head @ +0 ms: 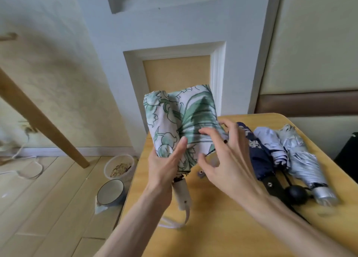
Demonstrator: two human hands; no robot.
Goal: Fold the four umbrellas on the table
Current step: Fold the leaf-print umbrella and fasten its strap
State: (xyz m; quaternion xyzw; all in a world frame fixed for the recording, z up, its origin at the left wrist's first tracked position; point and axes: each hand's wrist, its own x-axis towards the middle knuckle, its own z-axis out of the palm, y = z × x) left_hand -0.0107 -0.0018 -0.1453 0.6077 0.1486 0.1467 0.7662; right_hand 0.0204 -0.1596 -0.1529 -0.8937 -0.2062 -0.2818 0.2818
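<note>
My left hand (166, 167) grips a white umbrella with a green leaf print (174, 117), held up over the left edge of the wooden table (222, 227); its pale handle and wrist strap hang below my palm. My right hand (222, 160) is at the umbrella's right side with fingers spread, fingertips touching the rolled canopy, thumb by the closing strap. Three other collapsed umbrellas lie side by side on the table's right: a navy one (257, 156), a light lavender one (275, 146) and a silver one (302, 160).
On the floor left of the table stand a clear tub of grain (119, 169) and a dark bowl (110, 192). A slanting wooden leg (38, 119) and loose white cords cross the floor at left. A white panelled wall rises behind the table.
</note>
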